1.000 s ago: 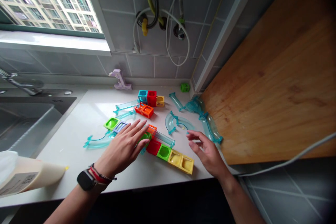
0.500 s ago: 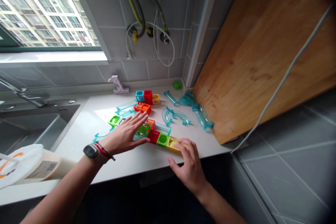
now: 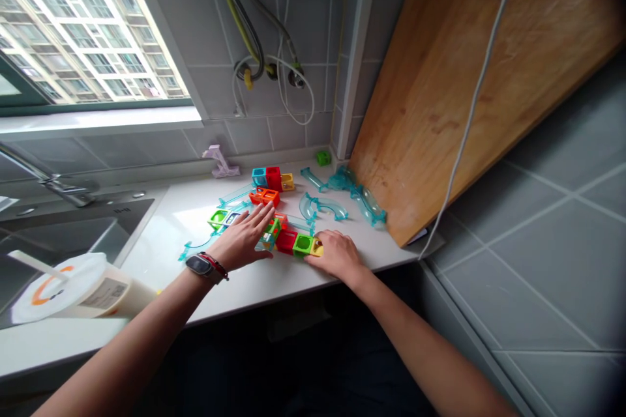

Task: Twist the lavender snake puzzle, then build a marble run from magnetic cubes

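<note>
Nearby, teal tracks [image 3: 334,206] beside blocks [image 3: 286,242], lidded cup [image 3: 105,293], leaning board [image 3: 435,98]

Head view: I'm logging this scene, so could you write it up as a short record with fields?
Left hand: open, palm down, left of the red block; contact unclear
Right hand: thumb and fingers around the yellow block
Between red and yellow: green block
Farther back: curved teal track
Surface: white counter
Left side: drink cup
Right side: wooden board, leaning
</note>
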Motion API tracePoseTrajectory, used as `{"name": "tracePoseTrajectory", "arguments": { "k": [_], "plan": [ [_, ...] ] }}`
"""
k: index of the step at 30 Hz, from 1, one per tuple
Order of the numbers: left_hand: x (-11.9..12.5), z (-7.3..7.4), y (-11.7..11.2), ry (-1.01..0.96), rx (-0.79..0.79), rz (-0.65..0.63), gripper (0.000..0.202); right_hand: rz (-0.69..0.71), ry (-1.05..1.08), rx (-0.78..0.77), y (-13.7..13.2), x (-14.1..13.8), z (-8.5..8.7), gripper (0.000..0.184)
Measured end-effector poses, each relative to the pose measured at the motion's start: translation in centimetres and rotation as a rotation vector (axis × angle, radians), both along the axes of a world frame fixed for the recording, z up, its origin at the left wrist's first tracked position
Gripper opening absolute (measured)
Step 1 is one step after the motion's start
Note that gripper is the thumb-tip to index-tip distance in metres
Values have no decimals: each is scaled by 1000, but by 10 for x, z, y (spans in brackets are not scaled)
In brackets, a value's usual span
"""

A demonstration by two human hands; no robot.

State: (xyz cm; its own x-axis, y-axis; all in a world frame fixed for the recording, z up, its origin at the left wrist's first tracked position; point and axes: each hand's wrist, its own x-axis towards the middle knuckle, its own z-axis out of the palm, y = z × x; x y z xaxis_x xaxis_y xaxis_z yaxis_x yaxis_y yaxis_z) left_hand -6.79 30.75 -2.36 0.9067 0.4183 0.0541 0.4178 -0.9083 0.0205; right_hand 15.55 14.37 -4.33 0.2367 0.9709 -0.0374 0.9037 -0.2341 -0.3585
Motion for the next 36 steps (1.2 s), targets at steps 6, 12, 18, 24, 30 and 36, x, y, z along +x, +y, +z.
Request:
{"name": "tracePoseTrajectory", "arguments": {
  "k": [6, 12, 18, 24, 30, 36],
  "plan": [
    [-2, -6, -1, -14, 24, -28, 96, 21, 5, 0, -5, 9, 6, 36],
    [5, -1, -14, -41, 53, -32, 88, 15, 8, 0, -16, 20, 21, 37],
    [7, -1, -19, -9, 88, -5, 95, -11, 9, 27, -16, 15, 39, 46],
    [7, -1, -21, 24, 108, 0, 96, 13, -44, 51, -5, 7, 42, 45],
    [8, -1, -23, 14, 107, 0, 97, 47, -70, 72, -4, 8, 41, 41],
    [8, -1, -23, 36, 109, 11, 96, 58, -75, 94, -5, 7, 40, 45]
  ]
}}
